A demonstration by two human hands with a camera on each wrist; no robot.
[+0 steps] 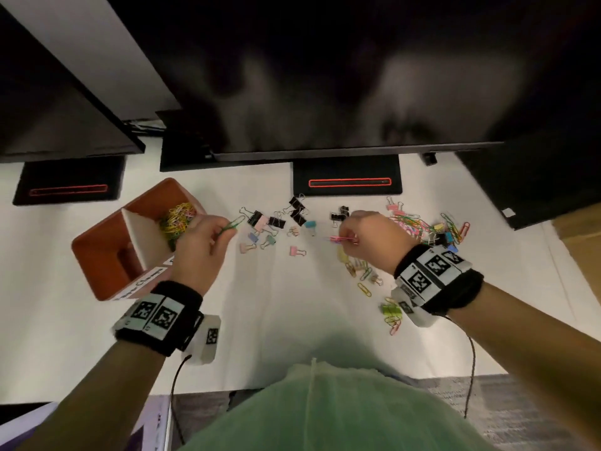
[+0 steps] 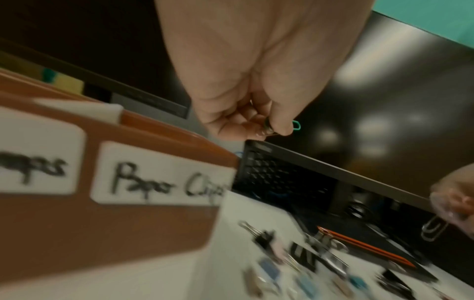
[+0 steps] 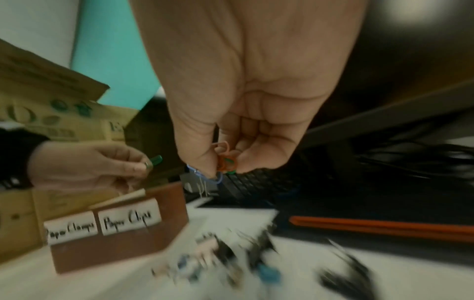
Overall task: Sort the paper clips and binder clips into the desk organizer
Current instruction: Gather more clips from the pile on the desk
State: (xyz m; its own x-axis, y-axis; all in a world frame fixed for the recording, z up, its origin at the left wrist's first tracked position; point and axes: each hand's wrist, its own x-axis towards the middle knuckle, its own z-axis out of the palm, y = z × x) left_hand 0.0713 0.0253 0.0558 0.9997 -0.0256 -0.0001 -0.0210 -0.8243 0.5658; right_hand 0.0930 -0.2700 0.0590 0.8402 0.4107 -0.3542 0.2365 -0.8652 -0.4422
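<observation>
Hands | left hand pinches green paper clip | right hand pinches several paper clips

Office desk; two monitors; keyboard; scattered stationery clips

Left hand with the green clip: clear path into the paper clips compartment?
Probably yes. The left hand pinches a green paper clip right beside the open compartment of the organizer; nothing visible blocks the way.
</observation>
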